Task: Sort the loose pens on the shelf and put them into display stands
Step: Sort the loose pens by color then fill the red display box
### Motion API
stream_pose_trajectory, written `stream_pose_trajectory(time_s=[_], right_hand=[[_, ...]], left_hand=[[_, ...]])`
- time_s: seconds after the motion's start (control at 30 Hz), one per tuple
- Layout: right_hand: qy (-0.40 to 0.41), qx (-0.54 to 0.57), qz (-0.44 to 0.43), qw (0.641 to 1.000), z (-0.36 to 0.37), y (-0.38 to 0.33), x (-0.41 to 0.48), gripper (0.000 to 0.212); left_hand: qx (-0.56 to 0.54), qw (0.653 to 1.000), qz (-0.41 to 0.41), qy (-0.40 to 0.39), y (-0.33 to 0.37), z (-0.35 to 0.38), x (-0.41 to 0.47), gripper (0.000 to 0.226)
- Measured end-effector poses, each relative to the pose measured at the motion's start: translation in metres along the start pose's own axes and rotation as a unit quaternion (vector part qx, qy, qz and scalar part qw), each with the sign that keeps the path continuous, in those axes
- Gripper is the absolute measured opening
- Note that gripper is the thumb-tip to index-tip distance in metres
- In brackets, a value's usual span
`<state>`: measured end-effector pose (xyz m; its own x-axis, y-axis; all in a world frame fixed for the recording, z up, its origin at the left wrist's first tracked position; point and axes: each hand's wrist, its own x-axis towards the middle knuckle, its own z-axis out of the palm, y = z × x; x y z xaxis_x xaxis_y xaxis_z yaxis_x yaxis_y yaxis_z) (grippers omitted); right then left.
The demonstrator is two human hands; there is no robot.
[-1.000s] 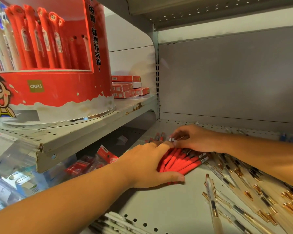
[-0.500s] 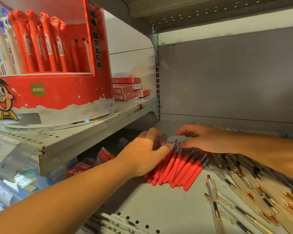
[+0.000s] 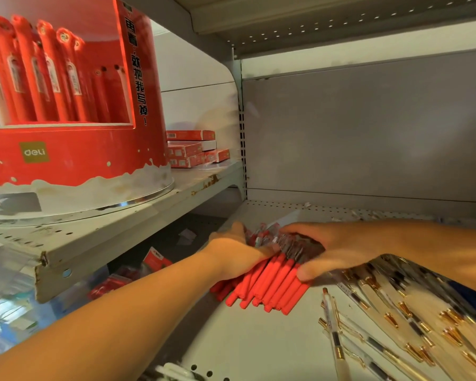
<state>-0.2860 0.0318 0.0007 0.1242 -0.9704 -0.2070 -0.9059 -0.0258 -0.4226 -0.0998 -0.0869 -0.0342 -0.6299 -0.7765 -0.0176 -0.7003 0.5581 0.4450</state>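
"Where are the pens?"

"The red pens (image 3: 267, 284) lie in one bundle on the grey metal shelf (image 3: 259, 347), side by side, plain ends toward me. Both my hands are on them. My left hand (image 3: 234, 254) curls round the bundle from the left. My right hand (image 3: 330, 248) lies over the clip ends, thumb pressed against the bundle's right side."

"And around them?"

"Just to the right, a spread of clear pens (image 3: 396, 312) with gold clips lies on the same shelf. One of them sits a little apart, nearer me. At the front edge, by a row of holes, the ends of some white pens (image 3: 173, 372) show."

"What of the place itself?"

"It's a shop rack. The back panel (image 3: 368, 133) is plain grey, with a slotted upright at its left. Left of that, a higher shelf (image 3: 94, 235), chipped at its corner, carries a round red display stand (image 3: 74, 160) with pens of the same red upright in it. A small stack of red boxes (image 3: 193, 149) sits behind the stand. Under that shelf lie red packets (image 3: 154, 262), too blurred to read."
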Motion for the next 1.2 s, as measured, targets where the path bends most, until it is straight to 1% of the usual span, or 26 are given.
stream_pose_trajectory(time_s=[0.07,0.13,0.17,0.2,0.3,0.37,0.53,0.63,0.7,0.77,0.83,0.9,0.93,1.0,1.07,1.13,1.2], right_hand=[[0.051,-0.025,0.019,0.998,-0.011,0.002,0.011,0.051],[0.111,-0.05,0.023,0.992,-0.023,0.005,0.03,0.032],[0.127,-0.067,0.019,0.989,-0.029,0.007,0.041,0.031],[0.133,-0.09,0.016,0.987,-0.033,0.009,0.053,0.037],[0.104,-0.164,-0.002,0.981,-0.036,0.011,0.084,0.054],[0.071,-0.202,-0.031,0.976,-0.035,0.011,0.102,0.059],[0.026,-0.27,-0.079,0.959,-0.036,0.011,0.123,0.044],[0.008,-0.319,-0.096,0.943,-0.038,0.01,0.124,0.045],[0.019,-0.354,-0.107,0.929,-0.037,0.012,0.125,0.039],[0.043,-0.404,-0.115,0.906,-0.036,0.017,0.125,0.031],[0.081,-0.472,-0.13,0.868,-0.034,0.023,0.126,0.029],[0.103,-0.527,-0.149,0.83,-0.035,0.031,0.126,0.029],[0.109,-0.538,-0.161,0.82,-0.036,0.034,0.126,0.029],[0.117,-0.536,-0.185,0.815,-0.037,0.039,0.126,0.03],[0.116,-0.535,-0.186,0.816,-0.037,0.043,0.127,0.028],[0.13,-0.538,-0.164,0.816,-0.04,0.047,0.126,0.025],[0.157,-0.528,-0.13,0.825,-0.047,0.053,0.122,0.024]], left_hand=[[-0.023,1.0,0.003,0.007,-0.003,0.0,0.0,0.101],[-0.053,0.998,0.001,0.015,-0.004,0.0,-0.001,0.102],[-0.069,0.997,0.0,0.018,-0.004,0.0,-0.001,0.101],[-0.083,0.996,-0.002,0.022,-0.004,0.001,-0.001,0.1],[-0.118,0.993,-0.003,0.029,-0.003,0.001,-0.003,0.098],[-0.138,0.99,-0.002,0.034,-0.004,0.0,-0.004,0.096],[-0.148,0.988,-0.005,0.052,-0.009,-0.004,-0.005,0.088],[-0.129,0.99,-0.005,0.048,-0.01,-0.004,-0.005,0.087],[-0.123,0.991,-0.009,0.048,-0.009,-0.004,-0.006,0.086],[-0.121,0.992,-0.012,0.045,-0.009,-0.005,-0.006,0.086],[-0.113,0.993,-0.013,0.042,-0.009,-0.005,-0.007,0.085],[-0.105,0.994,-0.013,0.042,-0.008,-0.006,-0.008,0.086],[-0.104,0.994,-0.013,0.04,-0.008,-0.007,-0.008,0.087],[-0.101,0.994,-0.016,0.033,-0.006,-0.009,-0.009,0.089],[-0.099,0.995,-0.021,0.027,-0.005,-0.011,-0.01,0.083],[-0.113,0.993,-0.026,0.026,-0.005,-0.012,-0.008,0.066],[-0.133,0.99,-0.033,0.027,-0.005,-0.014,-0.008,0.051]])
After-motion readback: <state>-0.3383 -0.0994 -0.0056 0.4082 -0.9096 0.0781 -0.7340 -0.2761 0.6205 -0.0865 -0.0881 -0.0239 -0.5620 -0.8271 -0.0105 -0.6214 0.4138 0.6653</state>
